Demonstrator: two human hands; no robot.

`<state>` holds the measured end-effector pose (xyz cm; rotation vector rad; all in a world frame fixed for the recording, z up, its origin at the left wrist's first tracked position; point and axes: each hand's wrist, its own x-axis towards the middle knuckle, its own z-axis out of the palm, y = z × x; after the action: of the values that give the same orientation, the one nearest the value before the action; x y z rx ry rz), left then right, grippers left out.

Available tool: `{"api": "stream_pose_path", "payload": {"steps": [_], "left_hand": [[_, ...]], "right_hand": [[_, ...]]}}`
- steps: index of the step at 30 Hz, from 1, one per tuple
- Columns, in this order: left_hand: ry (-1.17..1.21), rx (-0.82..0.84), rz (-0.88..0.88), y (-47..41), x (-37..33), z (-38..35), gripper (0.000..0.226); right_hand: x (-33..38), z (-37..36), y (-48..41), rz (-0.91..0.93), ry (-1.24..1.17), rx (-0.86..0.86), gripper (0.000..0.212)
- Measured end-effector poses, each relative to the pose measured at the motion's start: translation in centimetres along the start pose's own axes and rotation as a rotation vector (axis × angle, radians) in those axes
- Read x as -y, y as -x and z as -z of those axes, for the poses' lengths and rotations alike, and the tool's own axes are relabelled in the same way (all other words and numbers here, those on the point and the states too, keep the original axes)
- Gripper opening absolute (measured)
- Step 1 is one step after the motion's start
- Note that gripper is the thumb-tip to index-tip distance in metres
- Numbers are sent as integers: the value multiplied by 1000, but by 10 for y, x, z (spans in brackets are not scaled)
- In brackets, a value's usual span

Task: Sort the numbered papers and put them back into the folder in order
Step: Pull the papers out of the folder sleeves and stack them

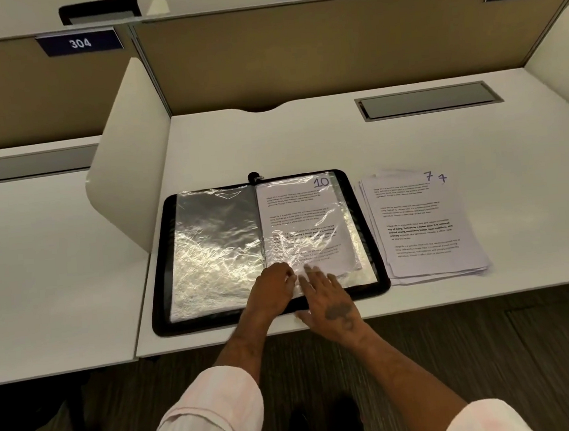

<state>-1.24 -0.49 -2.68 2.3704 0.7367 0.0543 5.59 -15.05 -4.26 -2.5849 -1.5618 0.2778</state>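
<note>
From my end: one black folder (pixel 163 260) lies open on the desk (pixel 304 138), showing two plastic sleeves (pixel 216 242), and the right one holds the sheet marked 10 (pixel 307 220). The left hand (pixel 274 286) is at the folder's near edge by the spine, fingers curled onto that right sleeve, can't tell if it pinches. The right hand (pixel 328 297) is just beside it, fingers spread flat on the same sleeve. One loose paper stack (pixel 421 224) lies right of the folder.
</note>
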Motion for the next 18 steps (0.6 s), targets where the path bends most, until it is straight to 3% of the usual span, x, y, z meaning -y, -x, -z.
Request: {"api": "stream_pose_path", "payload": {"steps": [3,5,10,13,16,18], "left_hand": [[-97,19,-45,7,-1,0,25],[-158,31,-80,10,0,1,31],[-233,5,-131,12,-2,0,27],[-263,23,-139,13,-3,-5,26],[-270,25,-112,13,-4,-10,24],[-240,13,-72,13,-6,-10,22]], "right_hand": [[0,0,-5,-117,39,206,92],[1,0,-1,-100,54,165,96],[8,-21,33,-100,87,84,72],[12,-26,53,-78,70,-107,63],[20,-20,66,-166,-148,-242,40],[24,-8,67,-400,-474,-193,31]]}}
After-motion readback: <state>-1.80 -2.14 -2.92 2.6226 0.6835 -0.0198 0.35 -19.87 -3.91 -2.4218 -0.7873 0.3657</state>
